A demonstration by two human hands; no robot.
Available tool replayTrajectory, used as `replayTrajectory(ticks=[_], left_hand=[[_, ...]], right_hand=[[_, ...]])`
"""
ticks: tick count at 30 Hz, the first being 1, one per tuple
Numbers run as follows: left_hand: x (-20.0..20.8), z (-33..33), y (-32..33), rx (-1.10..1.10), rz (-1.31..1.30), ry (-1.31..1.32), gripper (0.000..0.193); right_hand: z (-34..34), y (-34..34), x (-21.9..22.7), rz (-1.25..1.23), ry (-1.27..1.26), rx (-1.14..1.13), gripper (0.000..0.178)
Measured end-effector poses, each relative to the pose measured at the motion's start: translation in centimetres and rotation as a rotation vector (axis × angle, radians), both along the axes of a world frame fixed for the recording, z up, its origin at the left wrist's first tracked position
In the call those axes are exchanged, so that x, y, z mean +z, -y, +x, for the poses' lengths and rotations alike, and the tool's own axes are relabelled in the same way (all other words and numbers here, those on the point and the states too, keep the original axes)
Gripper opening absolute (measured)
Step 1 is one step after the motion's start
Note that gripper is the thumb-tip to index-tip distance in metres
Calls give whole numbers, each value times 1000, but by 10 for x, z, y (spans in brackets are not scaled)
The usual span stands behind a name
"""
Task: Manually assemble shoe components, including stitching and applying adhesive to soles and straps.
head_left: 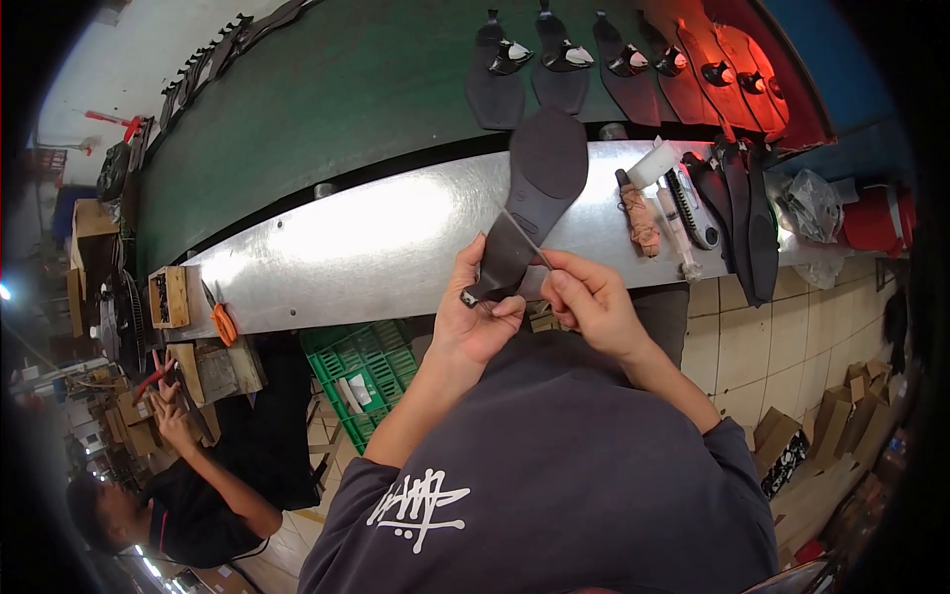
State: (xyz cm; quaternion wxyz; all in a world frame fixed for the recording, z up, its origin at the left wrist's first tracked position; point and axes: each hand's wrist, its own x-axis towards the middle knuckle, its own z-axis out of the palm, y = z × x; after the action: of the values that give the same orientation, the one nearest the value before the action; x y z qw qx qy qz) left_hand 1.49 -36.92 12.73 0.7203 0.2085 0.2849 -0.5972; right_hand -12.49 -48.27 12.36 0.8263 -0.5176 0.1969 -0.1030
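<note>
A dark shoe sole (550, 163) is held up over the metal bench edge, its wide end pointing away from me. My left hand (477, 312) is closed round the near end of the sole, where a small white-marked part shows by the fingers. My right hand (591, 302) pinches a thin, stick-like tool (522, 230), which lies slanting across the narrow middle of the sole. Whether its tip presses on the sole I cannot tell.
A green conveyor belt (327, 94) runs behind the metal bench (366, 218), carrying several soles with straps (566, 59). A utility knife (693, 210), a wrapped tool (640, 218) and stacked soles (754, 228) lie right. Orange-handled scissors (225, 322) lie left; a co-worker's hand (173, 421) holds red-handled pliers.
</note>
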Motion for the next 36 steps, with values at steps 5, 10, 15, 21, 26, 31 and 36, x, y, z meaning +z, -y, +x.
replayTrajectory(ticks=[5, 10, 15, 21, 26, 31, 36], left_hand=[[2, -3, 7, 167, 240, 802, 45], [-3, -4, 11, 265, 384, 1132, 65], [-8, -2, 6, 281, 303, 1292, 70], [-5, 5, 3, 272, 386, 1093, 82], [1, 1, 3, 259, 347, 1065, 87], [4, 3, 3, 214, 321, 973, 85], [4, 10, 3, 131, 309, 827, 71]], right_hand=[[-6, 2, 11, 45, -72, 188, 59], [0, -13, 9, 281, -103, 179, 50], [4, -7, 11, 506, -72, 124, 32], [-4, -2, 16, 310, -61, 121, 30], [5, -17, 6, -874, 60, -133, 19], [10, -25, 8, -1005, 132, -127, 16], [7, -31, 15, -1040, 170, -74, 15]])
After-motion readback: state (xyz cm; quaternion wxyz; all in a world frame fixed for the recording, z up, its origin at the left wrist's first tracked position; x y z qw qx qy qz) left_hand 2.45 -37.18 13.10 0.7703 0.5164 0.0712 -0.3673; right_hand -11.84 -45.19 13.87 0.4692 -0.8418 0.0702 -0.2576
